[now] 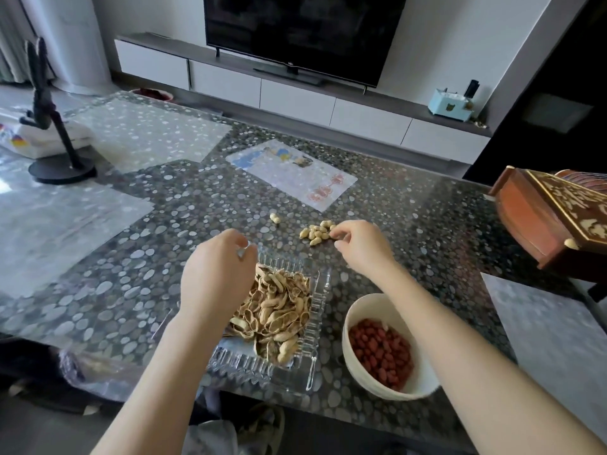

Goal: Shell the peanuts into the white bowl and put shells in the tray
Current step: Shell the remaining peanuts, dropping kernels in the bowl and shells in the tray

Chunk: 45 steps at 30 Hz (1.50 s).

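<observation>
A clear ribbed glass tray (pixel 315 353) near the table's front edge holds a heap of empty peanut shells (pixel 279 310). To its right stands the white bowl (pixel 354 366) with red-skinned kernels (pixel 381 353) inside. A small pile of unshelled peanuts (pixel 317 232) lies farther back, with one stray peanut (pixel 274 218) to its left. My left hand (pixel 218 274) hovers over the tray's far left corner, fingers curled; whether it holds anything is unclear. My right hand (pixel 361 246) reaches the pile's right edge, fingertips pinching at a peanut there.
The table has a pebble-patterned top under glass (pixel 184 221). A carved wooden box (pixel 555 218) stands at the right edge. A black stand (pixel 59 165) sits at the far left, a printed sheet (pixel 292 172) lies beyond the peanuts, and a plastic bag (pixel 98 369) hangs at the front edge.
</observation>
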### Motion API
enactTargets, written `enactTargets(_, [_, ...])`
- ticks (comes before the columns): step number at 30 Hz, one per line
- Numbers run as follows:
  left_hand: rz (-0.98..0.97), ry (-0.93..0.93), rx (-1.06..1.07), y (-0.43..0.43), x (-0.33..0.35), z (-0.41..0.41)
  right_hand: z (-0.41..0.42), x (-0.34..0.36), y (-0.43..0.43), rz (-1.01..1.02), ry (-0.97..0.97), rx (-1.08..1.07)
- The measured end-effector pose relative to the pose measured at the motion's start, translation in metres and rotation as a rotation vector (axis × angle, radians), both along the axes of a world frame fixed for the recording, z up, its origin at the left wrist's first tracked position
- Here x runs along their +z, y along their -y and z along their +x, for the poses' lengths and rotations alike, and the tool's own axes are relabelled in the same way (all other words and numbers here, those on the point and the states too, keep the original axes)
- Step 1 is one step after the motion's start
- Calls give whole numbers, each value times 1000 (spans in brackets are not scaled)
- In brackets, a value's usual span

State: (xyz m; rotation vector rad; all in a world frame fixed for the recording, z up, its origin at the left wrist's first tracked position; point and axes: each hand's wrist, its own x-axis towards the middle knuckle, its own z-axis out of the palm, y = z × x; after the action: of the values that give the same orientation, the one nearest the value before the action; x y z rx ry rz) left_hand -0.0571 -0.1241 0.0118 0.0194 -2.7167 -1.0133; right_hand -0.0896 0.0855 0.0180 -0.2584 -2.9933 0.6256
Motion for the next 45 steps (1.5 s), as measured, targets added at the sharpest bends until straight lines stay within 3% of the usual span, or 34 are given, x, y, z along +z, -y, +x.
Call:
enactTargets(7, [61,-23,-10,-5,3,-5,-52,-22,12,208,142,98])
enactTargets(17, [84,-19,-52,-6,5,-2,-52,-37,8,252,200,91])
enactTargets(19, [94,-16,-78,-9,7,0,-45,-32,7,81,163,58])
enactTargets(22, [126,5,-139,-13,9,3,-17,-11,10,-431,50,59])
enactTargets(25, [258,67,-254,-22,14,11,30,14,11,-666,-63,140])
enactTargets(34, [705,357,-659,-61,21,47,140,32,-3,-647,-315,163])
enactTargets(39, [1006,558,-739,-75,23,56,157,26,-13,-813,-366,45])
enactTargets(45, [1148,696,-782,-92,29,62,167,26,-26,-880,-421,14])
